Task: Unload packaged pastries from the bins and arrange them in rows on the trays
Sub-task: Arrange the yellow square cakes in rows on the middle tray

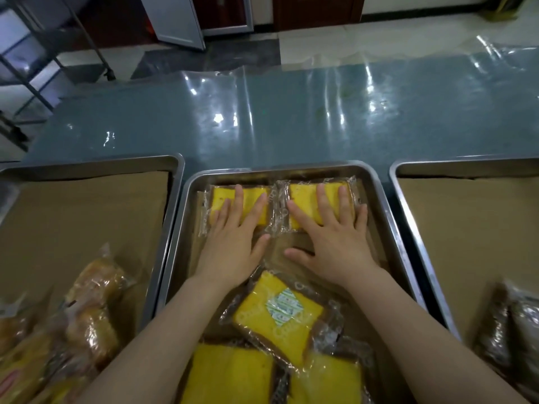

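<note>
Our left hand [233, 246] and right hand [332, 243], flat and gripping nothing, pressed two cakes [217, 199] into the tray [389, 220]'s top row; next, likely, the lower-centre cake [271, 310].

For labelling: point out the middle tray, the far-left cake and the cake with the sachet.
Middle tray [277, 170], head view, far rim.
Far-left cake [251, 204], head view, bare yellow top.
Cake with the sachet [256, 313], head view, yellow top, left part.
</note>
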`<state>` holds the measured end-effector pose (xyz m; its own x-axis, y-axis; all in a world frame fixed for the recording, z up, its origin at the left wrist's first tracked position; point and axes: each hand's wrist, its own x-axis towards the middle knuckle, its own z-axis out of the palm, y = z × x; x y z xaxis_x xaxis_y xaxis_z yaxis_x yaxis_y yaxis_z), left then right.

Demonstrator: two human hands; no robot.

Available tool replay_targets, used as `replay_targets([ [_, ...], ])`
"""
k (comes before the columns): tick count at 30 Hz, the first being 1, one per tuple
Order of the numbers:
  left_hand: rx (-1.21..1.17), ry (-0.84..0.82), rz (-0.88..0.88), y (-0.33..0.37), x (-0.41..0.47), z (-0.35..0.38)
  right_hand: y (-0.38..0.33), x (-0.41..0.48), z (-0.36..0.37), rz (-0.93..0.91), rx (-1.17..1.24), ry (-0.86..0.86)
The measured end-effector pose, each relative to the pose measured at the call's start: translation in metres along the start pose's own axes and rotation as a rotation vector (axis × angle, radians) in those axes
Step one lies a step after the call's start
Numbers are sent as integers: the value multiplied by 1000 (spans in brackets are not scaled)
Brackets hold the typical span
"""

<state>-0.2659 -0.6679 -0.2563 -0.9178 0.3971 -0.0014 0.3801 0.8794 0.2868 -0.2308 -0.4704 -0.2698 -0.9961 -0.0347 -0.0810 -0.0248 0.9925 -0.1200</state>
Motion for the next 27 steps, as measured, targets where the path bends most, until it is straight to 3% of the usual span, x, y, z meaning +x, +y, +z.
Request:
replay_targets([
  [3,-95,115,16,7,-18,-12,0,-5,-3,-13,56,-6],
  [9,-276,22,-49,7,-90,-31,-26,-36,-26,-53,284,236],
  [14,-321,61,-59,7,-158,-37,-33,-79,-27,58,275,-95],
  [17,-314,25,-68,9,-185,-36,-35,-93,-30,65,331,-132],
  [21,-185,-84,-34,12,-200,-29,-29,-101,-49,175,645,-159],
  [24,-64,-145,-7,11,-194,-24,-18,-96,-71,189,756,-43],
  [27,-11,-184,-14,9,-181,-19,-14,-96,-90,128,757,209],
])
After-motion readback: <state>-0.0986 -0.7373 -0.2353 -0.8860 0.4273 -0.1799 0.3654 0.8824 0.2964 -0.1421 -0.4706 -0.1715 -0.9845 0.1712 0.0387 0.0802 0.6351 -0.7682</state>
